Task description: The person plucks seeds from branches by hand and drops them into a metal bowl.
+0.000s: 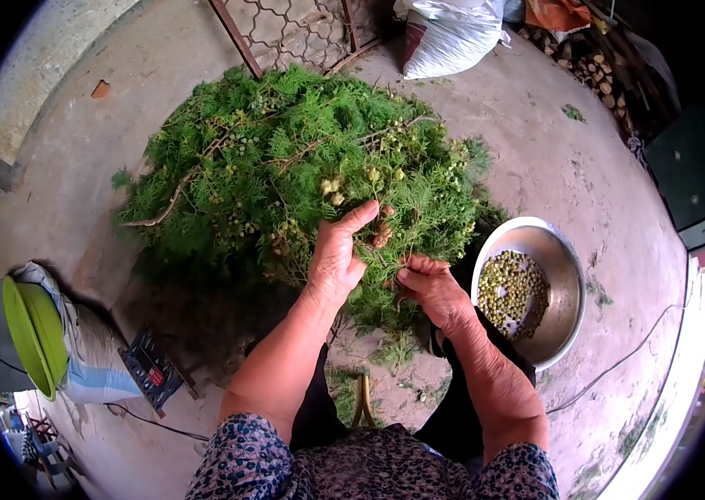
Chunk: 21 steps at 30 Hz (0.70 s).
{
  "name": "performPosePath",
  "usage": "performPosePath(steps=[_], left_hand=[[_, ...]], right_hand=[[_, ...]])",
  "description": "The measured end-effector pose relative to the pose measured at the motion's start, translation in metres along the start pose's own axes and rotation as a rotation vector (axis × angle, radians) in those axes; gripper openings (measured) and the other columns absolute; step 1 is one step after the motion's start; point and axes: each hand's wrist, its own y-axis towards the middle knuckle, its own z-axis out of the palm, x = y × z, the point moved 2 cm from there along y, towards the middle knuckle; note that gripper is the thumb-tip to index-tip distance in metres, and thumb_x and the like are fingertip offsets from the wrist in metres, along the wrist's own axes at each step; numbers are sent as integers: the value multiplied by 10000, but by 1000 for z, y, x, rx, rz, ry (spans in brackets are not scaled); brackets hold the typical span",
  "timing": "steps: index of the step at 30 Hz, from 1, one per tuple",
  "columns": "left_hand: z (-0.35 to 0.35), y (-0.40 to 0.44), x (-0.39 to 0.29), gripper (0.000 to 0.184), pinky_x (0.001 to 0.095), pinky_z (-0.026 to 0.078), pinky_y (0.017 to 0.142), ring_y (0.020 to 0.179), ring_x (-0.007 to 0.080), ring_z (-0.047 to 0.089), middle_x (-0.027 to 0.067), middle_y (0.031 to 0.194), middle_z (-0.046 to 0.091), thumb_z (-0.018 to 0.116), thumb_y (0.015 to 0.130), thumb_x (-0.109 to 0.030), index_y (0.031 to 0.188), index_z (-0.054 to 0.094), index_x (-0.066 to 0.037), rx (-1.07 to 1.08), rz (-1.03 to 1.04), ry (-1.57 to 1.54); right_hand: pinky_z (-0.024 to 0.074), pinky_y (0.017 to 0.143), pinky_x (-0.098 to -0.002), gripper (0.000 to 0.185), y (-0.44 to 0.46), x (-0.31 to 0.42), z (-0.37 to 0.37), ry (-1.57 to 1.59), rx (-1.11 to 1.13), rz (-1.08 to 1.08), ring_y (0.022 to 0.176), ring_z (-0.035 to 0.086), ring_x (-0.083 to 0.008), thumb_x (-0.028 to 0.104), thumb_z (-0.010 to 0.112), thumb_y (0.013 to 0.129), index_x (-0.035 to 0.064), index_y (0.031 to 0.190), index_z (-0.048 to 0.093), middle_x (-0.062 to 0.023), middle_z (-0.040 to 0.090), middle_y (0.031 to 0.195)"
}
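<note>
A large heap of green conifer branches [286, 150] lies on the floor in front of me, with pale green cones [331, 190] and brown opened cones [383, 229] among the sprays. My left hand [340, 254] is at the near side of the heap, closed on a green sprig beside the brown cones. To its right, my right hand [436, 287] pinches the lower part of the greenery between thumb and fingers. A metal basin [565, 292] to the right of my right hand holds many small yellow-green cones [512, 292].
On the left, a lime-green basin [52, 333] leans by a sack [94, 358] and a dark device with red buttons [152, 371]. A white sack [452, 37] and stacked firewood [598, 75] stand at the back. A cable [611, 367] crosses the floor at right.
</note>
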Motion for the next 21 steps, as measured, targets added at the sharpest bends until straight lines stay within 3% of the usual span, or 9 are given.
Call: performPosePath(steps=[1,3,5,6,9,13,16,17,21], left_hand=[[-2,3,0,220,268,423,477,582,169,529,90,778,601,662,732,-111,904,570,-8,24,6,1],[-6,4,0,201,260,435,485,622,146,549,69,777,611,672,722,-104,889,584,-37,37,3,26],[-2,0,-4,159,235,413,450,641,119,555,46,739,611,687,712,-101,831,592,-53,67,-10,28],[-1,-2,-4,159,235,413,450,641,119,555,46,739,611,687,712,-101,831,592,-53,71,-15,27],[2,-7,-2,164,222,377,406,595,122,538,47,696,599,704,701,-106,775,579,-29,24,23,161],[1,-10,7,187,194,345,386,555,103,530,37,676,596,730,668,-94,762,578,-37,-14,-18,301],[3,-12,13,191,184,337,388,555,85,533,25,697,608,733,663,-96,785,595,-45,-11,-20,400],[8,-16,12,215,186,344,403,555,65,532,17,720,621,739,655,-105,818,613,-41,17,-22,420],[13,-20,15,218,190,360,429,564,51,528,12,727,625,730,655,-92,840,631,-37,61,-18,460]], right_hand=[[466,700,-262,97,0,3,0,-134,-18,-6,781,586,-122,80,540,830,31,905,576,-12,600,825],[466,710,-262,112,1,9,-1,-266,-40,-12,785,586,-128,87,540,831,9,905,571,-27,605,839],[467,683,-252,161,0,21,-7,-636,-137,-226,738,589,-135,109,544,833,-33,908,558,-52,607,840],[456,613,-240,192,-1,28,-8,-521,-201,-198,664,576,-126,128,550,835,-46,917,555,-47,596,781],[446,554,-212,140,-5,39,-6,-252,-403,-543,607,508,-71,80,552,839,2,954,571,-23,582,773],[397,578,-197,89,-19,64,5,-414,-445,-817,618,455,-57,90,564,842,39,912,583,10,557,728],[414,607,-213,191,-11,63,9,-474,-346,-909,652,473,-80,114,642,781,27,941,586,-9,526,744],[424,617,-228,248,-10,63,10,-448,-303,-814,674,489,-93,124,672,751,22,958,583,-21,511,752],[421,611,-236,206,-6,63,7,-597,-320,-798,665,491,-99,146,671,754,11,893,600,-28,544,741]])
